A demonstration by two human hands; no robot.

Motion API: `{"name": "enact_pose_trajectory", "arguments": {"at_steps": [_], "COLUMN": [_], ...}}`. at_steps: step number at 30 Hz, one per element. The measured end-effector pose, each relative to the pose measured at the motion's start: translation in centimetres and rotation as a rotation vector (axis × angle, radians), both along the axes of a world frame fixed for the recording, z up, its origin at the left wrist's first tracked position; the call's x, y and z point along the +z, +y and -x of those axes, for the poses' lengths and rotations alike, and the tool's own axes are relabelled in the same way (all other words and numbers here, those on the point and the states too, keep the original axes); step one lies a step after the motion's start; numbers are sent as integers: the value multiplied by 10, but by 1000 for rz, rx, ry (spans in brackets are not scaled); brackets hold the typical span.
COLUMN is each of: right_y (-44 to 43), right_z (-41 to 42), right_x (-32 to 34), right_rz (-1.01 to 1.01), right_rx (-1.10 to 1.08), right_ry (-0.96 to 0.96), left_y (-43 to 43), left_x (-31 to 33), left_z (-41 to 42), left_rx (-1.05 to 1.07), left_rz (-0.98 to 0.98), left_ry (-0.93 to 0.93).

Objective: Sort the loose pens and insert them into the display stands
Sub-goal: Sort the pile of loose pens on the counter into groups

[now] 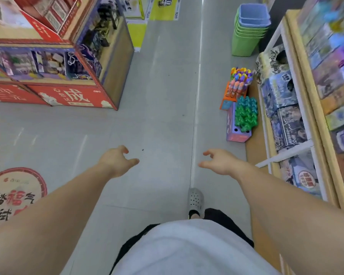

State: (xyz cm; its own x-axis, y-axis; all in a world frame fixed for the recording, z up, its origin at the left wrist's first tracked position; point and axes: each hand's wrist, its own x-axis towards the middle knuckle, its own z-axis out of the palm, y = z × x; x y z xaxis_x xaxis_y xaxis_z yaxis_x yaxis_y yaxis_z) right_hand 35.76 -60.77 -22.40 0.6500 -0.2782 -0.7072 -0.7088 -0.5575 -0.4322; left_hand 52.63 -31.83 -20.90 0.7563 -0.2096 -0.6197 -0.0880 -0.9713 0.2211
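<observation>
Both hands out front and holding nothing: left hand (117,160) with fingers loosely curled, right hand (219,162) the same, thumb and fingers apart. The display stands sit on the floor well ahead of the right hand and off to its right, against the foot of the shelf unit (294,147). The purple stand (237,133) with the green-topped pens (246,114) is nearer the hand, and the orange stand (229,98) with the multicoloured pens (240,80) is just beyond it.

The pens stand close to upright, long axis vertical, decorated tops up, barrels down in the holes. I can't spot any loose pens.

My worries are these. The stands are low beside the walkway, so a careless foot could knock them. The rows look tightly packed, so pushing one in may tip its neighbours. Colours could also end up in the wrong stand.
</observation>
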Motion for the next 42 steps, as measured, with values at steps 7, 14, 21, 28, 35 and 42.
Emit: {"name": "enact_pose_trajectory", "arguments": {"at_steps": [7,14,21,28,35,42], "right_y": [-98,-168,-234,-295,-410,-562], "right_z": [-105,-224,-380,-518,-632,-764], "right_x": [-5,-22,-12,2,-31,-37], "right_rz": [-25,21,84,69,-7,1], "right_rx": [-3,33,-23,-70,-168,-37], "right_ry": [18,87,111,43,44,70], "left_y": [-118,-184,-250,-330,-440,-574], "left_x": [-2,-22,-30,-15,-28,-21], "left_z": [-86,-217,-394,-546,-671,-775], "left_rx": [-63,-29,-36,-136,-179,-189], "left_rz": [56,65,107,83,9,-68], "left_ry": [4,50,90,76,67,19]}}
